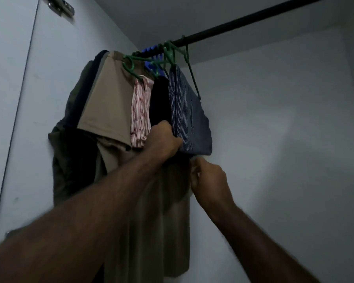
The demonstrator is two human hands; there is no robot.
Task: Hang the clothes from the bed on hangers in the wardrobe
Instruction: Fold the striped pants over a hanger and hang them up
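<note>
- The wardrobe door (12, 99) fills the left of the frame, with a metal hinge (59, 7) at the upper left.
- Just right of it, a dark olive garment (70, 160) and a tan garment (108, 99) hang bunched together.
- In the centre, a pink-striped garment (140, 111) hangs touching a black garment (160, 99).
- The left hand (164, 139) reaches up at centre, its fingers curled tight, gripping the lower left edge of the navy pinstriped garment (189, 119).
- Green hangers (168, 56) and blue hangers (151, 52) crowd the black rail (243, 19), which runs to the upper right.
- A long olive garment (161, 221) hangs down below the left hand.
- The right hand (208, 178), right of centre, has its fingers pressed together, pinching that garment's upper right edge.
</note>
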